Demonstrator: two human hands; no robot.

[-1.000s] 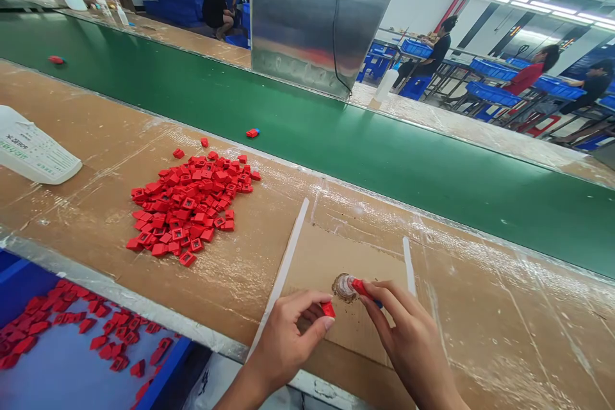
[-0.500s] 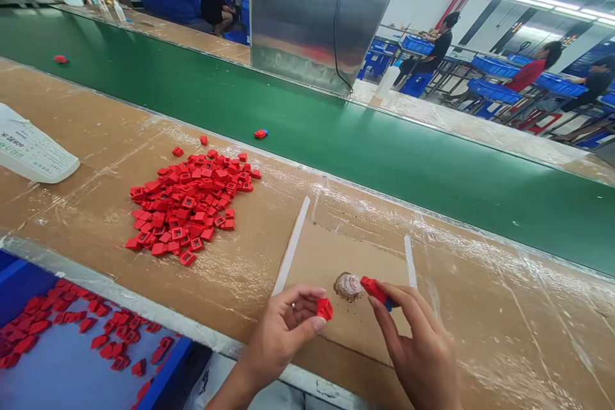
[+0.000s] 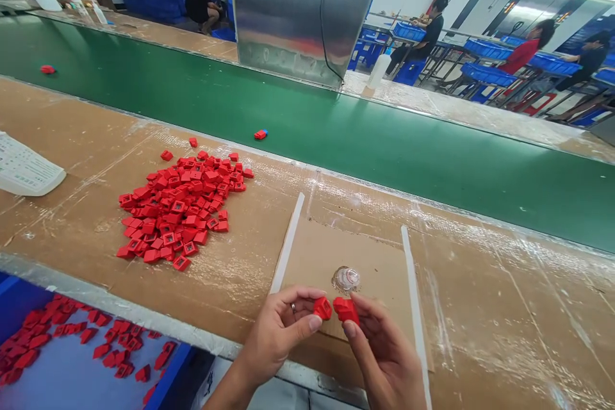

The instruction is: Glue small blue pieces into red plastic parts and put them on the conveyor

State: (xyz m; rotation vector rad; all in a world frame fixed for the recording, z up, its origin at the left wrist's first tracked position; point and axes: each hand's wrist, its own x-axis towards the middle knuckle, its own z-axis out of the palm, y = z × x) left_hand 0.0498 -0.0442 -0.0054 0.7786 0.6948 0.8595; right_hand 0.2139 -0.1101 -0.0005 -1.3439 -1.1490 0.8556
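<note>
My left hand [image 3: 281,333] pinches a small red plastic part [image 3: 322,307] between thumb and fingers. My right hand [image 3: 382,352] grips a second red plastic piece [image 3: 346,309] right beside it, the two pieces almost touching. Both hands hover over a cardboard pad [image 3: 375,262] near the table's front edge. Just beyond the pieces a small round clear dish [image 3: 346,278] of glue-like stuff sits on the pad. A heap of small red square parts [image 3: 180,208] lies to the left on the table.
A blue bin [image 3: 29,359] with several red parts stands at the lower left. A green conveyor belt [image 3: 336,134] runs behind the table, carrying a red-and-blue part [image 3: 260,134] and another red part [image 3: 47,69]. A white sheet [image 3: 24,170] lies at the left. People sit at benches beyond.
My right hand pulled its red piece back from the round dish and brought it next to the part in my left hand. The view shifted slightly.
</note>
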